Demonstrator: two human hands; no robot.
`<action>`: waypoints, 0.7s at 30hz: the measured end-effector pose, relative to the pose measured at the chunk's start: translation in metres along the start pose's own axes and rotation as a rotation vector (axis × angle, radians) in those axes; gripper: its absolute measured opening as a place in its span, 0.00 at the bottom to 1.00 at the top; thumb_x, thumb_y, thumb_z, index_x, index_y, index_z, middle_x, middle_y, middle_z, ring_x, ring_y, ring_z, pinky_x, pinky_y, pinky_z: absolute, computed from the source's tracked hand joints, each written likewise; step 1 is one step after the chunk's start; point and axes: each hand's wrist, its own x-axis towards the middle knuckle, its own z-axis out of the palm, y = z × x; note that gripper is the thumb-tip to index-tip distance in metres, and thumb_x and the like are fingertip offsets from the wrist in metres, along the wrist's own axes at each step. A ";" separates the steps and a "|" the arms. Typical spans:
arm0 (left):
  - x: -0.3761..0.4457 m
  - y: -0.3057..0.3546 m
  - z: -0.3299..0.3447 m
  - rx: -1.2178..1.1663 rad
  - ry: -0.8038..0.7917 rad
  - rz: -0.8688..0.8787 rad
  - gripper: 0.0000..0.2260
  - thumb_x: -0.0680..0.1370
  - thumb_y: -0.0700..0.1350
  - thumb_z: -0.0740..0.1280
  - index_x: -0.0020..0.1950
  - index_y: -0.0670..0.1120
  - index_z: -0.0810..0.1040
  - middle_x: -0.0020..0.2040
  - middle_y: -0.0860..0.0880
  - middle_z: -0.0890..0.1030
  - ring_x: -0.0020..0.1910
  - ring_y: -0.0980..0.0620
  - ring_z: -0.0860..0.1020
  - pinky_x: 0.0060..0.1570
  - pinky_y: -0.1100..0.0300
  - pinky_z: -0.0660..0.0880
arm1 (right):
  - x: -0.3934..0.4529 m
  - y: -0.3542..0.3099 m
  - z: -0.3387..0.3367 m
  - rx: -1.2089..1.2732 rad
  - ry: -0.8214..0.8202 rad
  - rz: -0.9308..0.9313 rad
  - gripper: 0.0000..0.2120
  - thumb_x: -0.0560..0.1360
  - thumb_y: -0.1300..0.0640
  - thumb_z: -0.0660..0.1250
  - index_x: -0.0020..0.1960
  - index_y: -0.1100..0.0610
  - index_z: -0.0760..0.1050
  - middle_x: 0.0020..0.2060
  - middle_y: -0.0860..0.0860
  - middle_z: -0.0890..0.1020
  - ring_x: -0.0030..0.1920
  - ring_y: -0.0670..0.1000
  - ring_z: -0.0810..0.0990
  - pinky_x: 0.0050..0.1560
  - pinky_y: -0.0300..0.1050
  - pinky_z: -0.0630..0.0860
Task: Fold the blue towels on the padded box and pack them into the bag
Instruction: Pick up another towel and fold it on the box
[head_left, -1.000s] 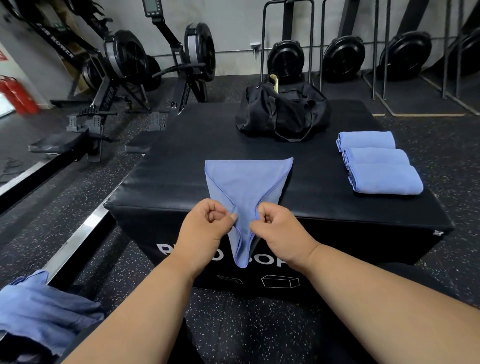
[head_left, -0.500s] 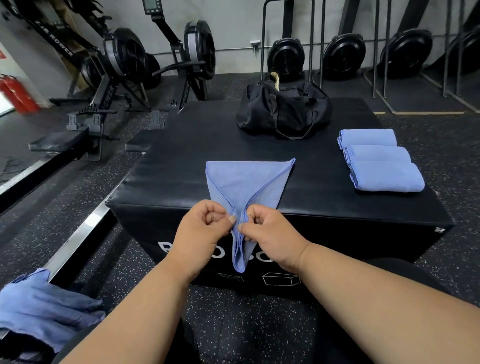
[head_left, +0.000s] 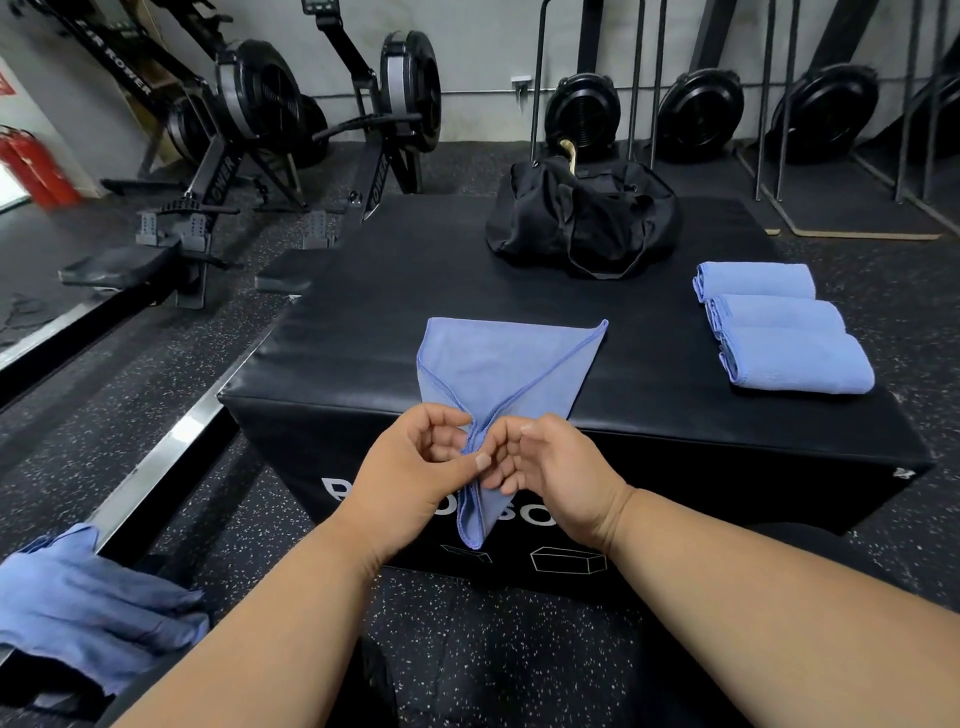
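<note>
Left hand (head_left: 415, 467) closed on near corner of blue towel (head_left: 498, 369), thumb pinched against cloth; right hand (head_left: 550, 467) pinched on same bunched edge, just beside. Towel spread on padded box (head_left: 363, 322), gathered tip hung over front edge. Black duffel bag (head_left: 582, 218) behind; three folded towels (head_left: 779, 332) at right. Advised: corners to be matched, hems aligned, cloth kept taut before crease is pressed.
</note>
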 end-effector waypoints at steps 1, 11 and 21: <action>0.000 0.000 -0.003 0.005 0.000 -0.005 0.18 0.68 0.42 0.82 0.56 0.48 0.83 0.49 0.44 0.86 0.48 0.48 0.82 0.58 0.50 0.82 | 0.002 0.001 0.000 -0.015 0.000 0.003 0.19 0.70 0.48 0.55 0.44 0.58 0.80 0.43 0.60 0.81 0.42 0.54 0.76 0.44 0.46 0.71; -0.004 -0.010 -0.032 0.055 0.017 0.016 0.13 0.72 0.35 0.75 0.56 0.44 0.81 0.42 0.49 0.83 0.43 0.51 0.77 0.45 0.63 0.77 | 0.021 -0.003 -0.013 -0.341 0.296 -0.038 0.09 0.74 0.62 0.63 0.50 0.54 0.79 0.39 0.50 0.82 0.38 0.46 0.77 0.43 0.37 0.74; -0.014 -0.004 -0.080 0.067 0.221 0.053 0.19 0.68 0.38 0.67 0.58 0.49 0.80 0.39 0.51 0.79 0.41 0.54 0.76 0.46 0.60 0.74 | 0.026 -0.010 -0.099 -1.039 0.649 0.017 0.22 0.75 0.59 0.65 0.67 0.45 0.75 0.61 0.47 0.67 0.54 0.52 0.76 0.52 0.46 0.71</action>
